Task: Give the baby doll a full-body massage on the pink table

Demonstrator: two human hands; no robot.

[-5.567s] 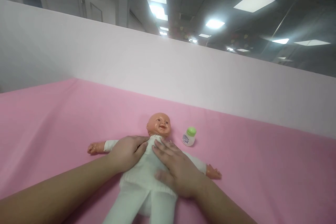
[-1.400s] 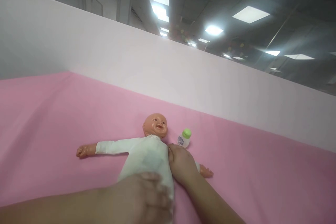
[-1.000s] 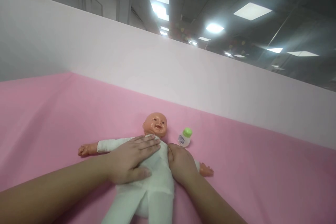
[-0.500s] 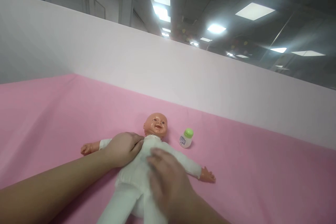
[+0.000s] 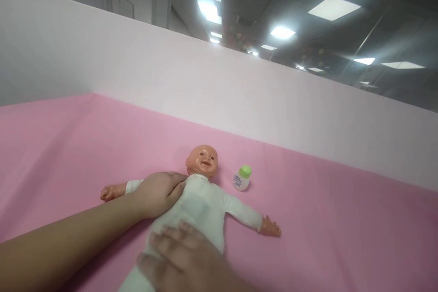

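Plastic baby doll in a white cloth suit (image 5: 200, 203) lies face up, centre-low in frame, on the pink sheet (image 5: 325, 219). Left hand (image 5: 158, 193) lies flat on the doll's shoulder, fingers together. Right hand (image 5: 181, 262), blurred at the bottom edge, lies on its lower body, fingers slightly spread. Risk: a wide sweep right of the doll's head could topple the small green-capped white bottle (image 5: 242, 178) just beside it.

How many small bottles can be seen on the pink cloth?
1. The green-capped bottle stands on the pink cloth, beside the doll's head, apart from both hands. No other is visible.
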